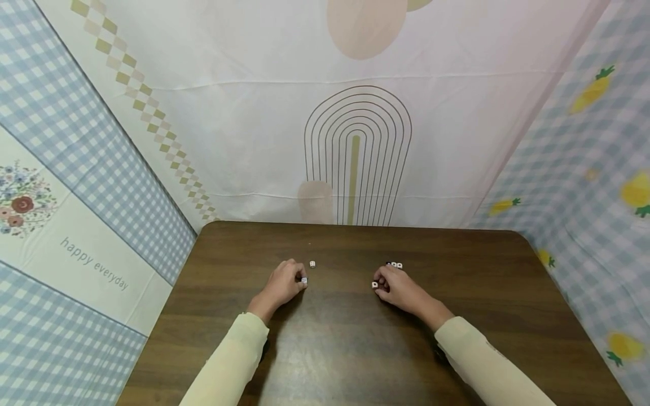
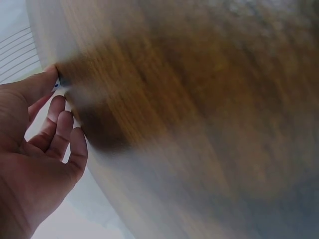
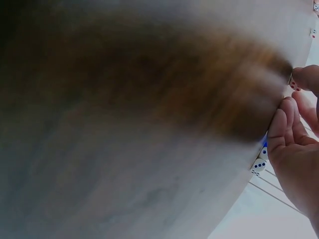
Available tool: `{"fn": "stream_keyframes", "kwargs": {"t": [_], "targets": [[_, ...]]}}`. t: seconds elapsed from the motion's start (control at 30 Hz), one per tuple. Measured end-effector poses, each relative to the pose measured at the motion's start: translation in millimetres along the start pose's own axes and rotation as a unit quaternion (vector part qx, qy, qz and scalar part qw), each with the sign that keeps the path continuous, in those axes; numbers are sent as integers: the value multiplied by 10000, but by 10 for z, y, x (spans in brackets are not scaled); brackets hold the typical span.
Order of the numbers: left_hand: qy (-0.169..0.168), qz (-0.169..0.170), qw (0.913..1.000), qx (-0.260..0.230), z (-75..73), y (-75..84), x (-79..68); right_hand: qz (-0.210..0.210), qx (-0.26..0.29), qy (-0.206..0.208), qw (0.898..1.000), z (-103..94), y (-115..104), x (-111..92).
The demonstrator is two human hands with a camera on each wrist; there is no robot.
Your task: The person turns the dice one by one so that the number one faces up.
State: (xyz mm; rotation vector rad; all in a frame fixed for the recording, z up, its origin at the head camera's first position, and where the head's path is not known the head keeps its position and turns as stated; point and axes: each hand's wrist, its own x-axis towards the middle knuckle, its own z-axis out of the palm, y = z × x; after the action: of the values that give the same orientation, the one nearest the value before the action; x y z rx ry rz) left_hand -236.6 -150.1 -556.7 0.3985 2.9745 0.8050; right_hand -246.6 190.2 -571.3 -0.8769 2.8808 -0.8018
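Observation:
Between thumb and forefinger, my left hand [image 1: 282, 282] pinches a white die [image 1: 304, 280] low over the wooden tabletop. Only a sliver of that die [image 2: 56, 87] shows past the thumb in the left wrist view. Another white die [image 1: 312, 264] lies just beyond the left fingertips. My right hand [image 1: 401, 288] holds a white die [image 1: 374, 285] between thumb and forefinger; red dots mark its side [image 3: 294, 85] in the right wrist view. Right behind this hand sits a short row of dice [image 1: 399, 265], white with blue dots [image 3: 259, 165], with something blue [image 3: 264, 143] at its near end, partly hidden by the fingers.
The brown wooden table [image 1: 325, 349] has rounded far corners. A white patterned cloth [image 1: 254, 141] hangs along its far edge. Blue checked cloths hang at the left [image 1: 101, 141] and, with pineapples, at the right [image 1: 584, 197].

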Motion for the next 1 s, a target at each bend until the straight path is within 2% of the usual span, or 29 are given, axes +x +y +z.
{"fn": "stream_keyframes", "kwargs": {"t": [0.33, 0.53, 0.8, 1.0], "targets": [[-91, -113, 9999, -24, 1, -11, 5, 35, -20, -101, 9999, -20, -31, -13], [-84, -80, 9999, 8, -1, -3, 6, -165, -166, -11, 9997, -9, -34, 16], [-42, -4, 10000, -9, 4, 7, -1, -147, -289, -167, 9993, -31, -56, 36], [24, 72, 10000, 15, 7, 16, -6, -281, -232, 119, 9993, -27, -17, -32]]}}
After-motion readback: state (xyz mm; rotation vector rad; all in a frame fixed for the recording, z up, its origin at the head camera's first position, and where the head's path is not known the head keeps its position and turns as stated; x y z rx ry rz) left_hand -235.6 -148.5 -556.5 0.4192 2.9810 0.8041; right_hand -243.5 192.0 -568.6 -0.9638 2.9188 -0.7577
